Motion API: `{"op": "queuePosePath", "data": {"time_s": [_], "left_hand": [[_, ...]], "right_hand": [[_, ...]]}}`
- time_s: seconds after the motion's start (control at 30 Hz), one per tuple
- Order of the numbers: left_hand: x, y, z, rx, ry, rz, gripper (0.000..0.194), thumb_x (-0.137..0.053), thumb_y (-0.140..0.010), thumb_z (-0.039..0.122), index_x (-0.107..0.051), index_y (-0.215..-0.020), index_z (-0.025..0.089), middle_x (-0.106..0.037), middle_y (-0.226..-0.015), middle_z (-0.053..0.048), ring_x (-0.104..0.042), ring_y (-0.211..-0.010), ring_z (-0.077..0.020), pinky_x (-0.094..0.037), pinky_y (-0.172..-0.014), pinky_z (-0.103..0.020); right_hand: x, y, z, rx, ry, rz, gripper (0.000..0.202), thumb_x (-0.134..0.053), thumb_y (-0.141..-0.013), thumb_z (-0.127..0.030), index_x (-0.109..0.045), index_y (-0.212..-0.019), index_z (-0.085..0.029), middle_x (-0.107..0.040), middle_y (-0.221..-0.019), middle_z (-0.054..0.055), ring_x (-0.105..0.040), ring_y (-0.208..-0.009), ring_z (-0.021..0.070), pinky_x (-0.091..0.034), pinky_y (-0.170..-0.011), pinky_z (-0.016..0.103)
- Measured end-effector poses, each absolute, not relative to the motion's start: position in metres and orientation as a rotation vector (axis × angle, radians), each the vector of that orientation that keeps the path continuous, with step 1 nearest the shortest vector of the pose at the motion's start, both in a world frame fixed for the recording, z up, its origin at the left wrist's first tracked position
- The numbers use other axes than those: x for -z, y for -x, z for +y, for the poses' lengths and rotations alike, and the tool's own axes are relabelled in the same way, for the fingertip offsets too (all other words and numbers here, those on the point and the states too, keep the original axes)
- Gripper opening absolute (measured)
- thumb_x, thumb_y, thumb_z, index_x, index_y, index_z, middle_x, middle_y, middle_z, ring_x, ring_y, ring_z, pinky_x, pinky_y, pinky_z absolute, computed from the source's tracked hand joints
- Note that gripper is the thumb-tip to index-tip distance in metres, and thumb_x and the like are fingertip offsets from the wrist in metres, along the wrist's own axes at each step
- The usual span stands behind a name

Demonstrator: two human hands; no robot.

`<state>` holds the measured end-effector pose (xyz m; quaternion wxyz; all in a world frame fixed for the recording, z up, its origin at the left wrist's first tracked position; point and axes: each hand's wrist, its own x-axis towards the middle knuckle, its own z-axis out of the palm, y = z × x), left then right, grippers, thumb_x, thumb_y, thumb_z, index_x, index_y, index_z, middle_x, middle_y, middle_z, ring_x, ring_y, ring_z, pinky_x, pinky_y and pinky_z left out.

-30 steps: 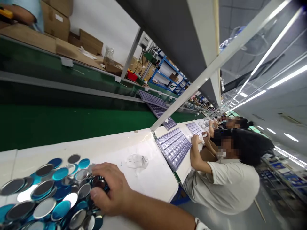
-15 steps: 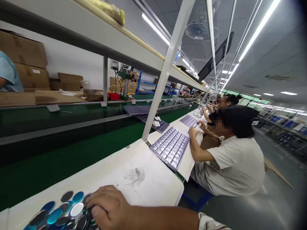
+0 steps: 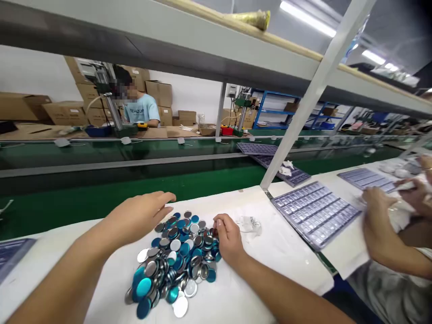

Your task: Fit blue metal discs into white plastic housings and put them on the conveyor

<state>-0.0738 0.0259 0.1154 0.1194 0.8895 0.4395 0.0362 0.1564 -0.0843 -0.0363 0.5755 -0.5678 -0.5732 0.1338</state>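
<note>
A heap of small round discs (image 3: 175,256), some shiny silver and some metallic blue, lies on the white-covered table in front of me. My left hand (image 3: 143,215) reaches over the upper left edge of the heap, fingers stretched out and thumb apart, with nothing seen in it. At the heap's right edge, my right hand (image 3: 228,236) rests with its fingers curled in and the thumb against them. Whatever those fingers might hold is hidden. Beside it on the right lies a crumpled clear plastic scrap (image 3: 251,225).
A purple-tinted compartment tray (image 3: 317,213) lies to the right, near a co-worker's arm (image 3: 384,234). Part of another tray (image 3: 13,252) shows at far left. Beyond the table runs a green conveyor belt (image 3: 101,193). A slanted white post (image 3: 303,108) supports an overhead shelf (image 3: 202,40).
The view has swung left, bringing the whole heap and my left hand into sight. My right hand stays at the heap's right side, its fingers now curled more tightly.
</note>
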Motion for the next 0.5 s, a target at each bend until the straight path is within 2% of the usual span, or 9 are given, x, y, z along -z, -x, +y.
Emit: {"op": "queuePosePath", "data": {"time_s": [0.1,0.2,0.3,0.4,0.5], "left_hand": [[-0.095,0.075,0.049,0.12,-2.485,1.331,0.037,-0.058,-0.096,0.041,-0.061,-0.126,0.019,-0.065,-0.124,-0.011,-0.066,-0.104,-0.0258,-0.056,-0.088,-0.048],[-0.073,0.073,0.067,0.189,-2.416,1.264,0.035,-0.06,-0.095,0.041,-0.062,-0.122,0.018,-0.066,-0.123,-0.01,-0.066,-0.105,-0.0253,-0.055,-0.09,-0.048],[-0.06,0.068,0.072,0.139,-2.377,1.201,0.035,-0.061,-0.094,0.042,-0.064,-0.12,0.018,-0.065,-0.123,-0.01,-0.064,-0.107,-0.026,-0.053,-0.093,-0.049],[-0.054,0.064,0.071,0.021,-2.321,1.145,0.036,-0.063,-0.09,0.047,-0.069,-0.113,0.019,-0.071,-0.111,-0.008,-0.066,-0.098,-0.0255,-0.051,-0.089,-0.044],[-0.042,0.061,0.074,-0.19,-2.212,1.184,0.038,-0.073,-0.076,0.051,-0.078,-0.102,0.025,-0.077,-0.099,-0.006,-0.066,-0.09,-0.0307,-0.049,-0.081,-0.035]], "right_hand": [[0.038,-0.157,-0.083,-0.342,1.321,-1.332,0.025,-0.041,-0.1,-0.031,-0.061,-0.094,-0.019,-0.06,-0.072,0.002,-0.059,-0.065,0.0187,-0.047,-0.061,0.03],[0.036,-0.156,-0.081,-0.345,1.307,-1.339,0.024,-0.041,-0.099,-0.028,-0.062,-0.091,-0.019,-0.058,-0.067,0.0,-0.058,-0.063,0.0181,-0.045,-0.058,0.029],[0.024,-0.154,-0.086,-0.316,1.284,-1.37,0.023,-0.042,-0.097,-0.025,-0.063,-0.088,-0.019,-0.06,-0.067,0.001,-0.059,-0.063,0.0177,-0.046,-0.059,0.029],[0.005,-0.162,-0.104,-0.255,1.265,-1.41,0.025,-0.042,-0.096,-0.026,-0.066,-0.091,-0.019,-0.065,-0.072,0.002,-0.062,-0.066,0.0175,-0.05,-0.063,0.029],[-0.009,-0.196,-0.13,-0.151,1.309,-1.401,0.027,-0.043,-0.096,-0.033,-0.068,-0.095,-0.021,-0.066,-0.072,0.002,-0.064,-0.068,0.018,-0.053,-0.067,0.031]]}}
